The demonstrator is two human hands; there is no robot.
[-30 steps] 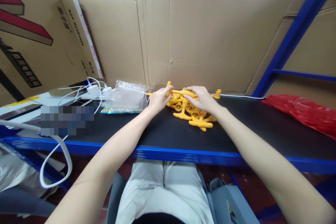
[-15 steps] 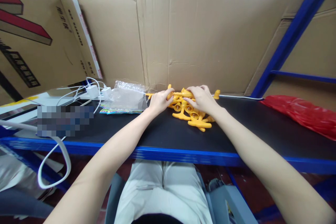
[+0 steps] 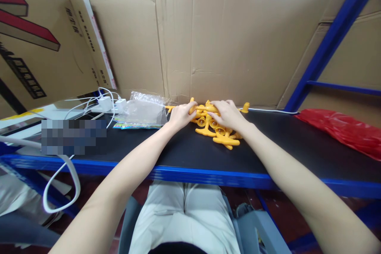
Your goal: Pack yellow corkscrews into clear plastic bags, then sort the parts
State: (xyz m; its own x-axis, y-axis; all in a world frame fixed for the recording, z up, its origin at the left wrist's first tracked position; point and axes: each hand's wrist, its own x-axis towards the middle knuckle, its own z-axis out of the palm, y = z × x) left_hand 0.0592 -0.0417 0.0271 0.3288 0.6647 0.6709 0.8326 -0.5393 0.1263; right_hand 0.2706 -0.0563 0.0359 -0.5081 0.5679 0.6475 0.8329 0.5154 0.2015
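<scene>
A heap of yellow plastic pieces (image 3: 226, 139) with T-shaped handles and round cup-like ends lies on the black tabletop in front of me. My left hand (image 3: 179, 116) is closed around the handle of one yellow T-handled plastic piece (image 3: 205, 108), which lies level over the heap. At the other end of this piece is my right hand (image 3: 229, 114), thumb and fingers closed about it. The fingers partly hide that end. More yellow ends stick out past both hands, one of them a small yellow cup (image 3: 245, 107) at the right.
Left of the heap lies a clear plastic bag (image 3: 143, 109) on a colourful packet. Farther left are white chargers (image 3: 104, 103) with cables and a blurred-out item. A red plastic bag (image 3: 342, 129) rests at the right. Cardboard (image 3: 238, 43) stands behind; a blue edge (image 3: 208, 176) runs in front.
My right hand has shifted very slightly, its fingers now a little differently placed on the yellow piece. The left hand and the heap look the same.
</scene>
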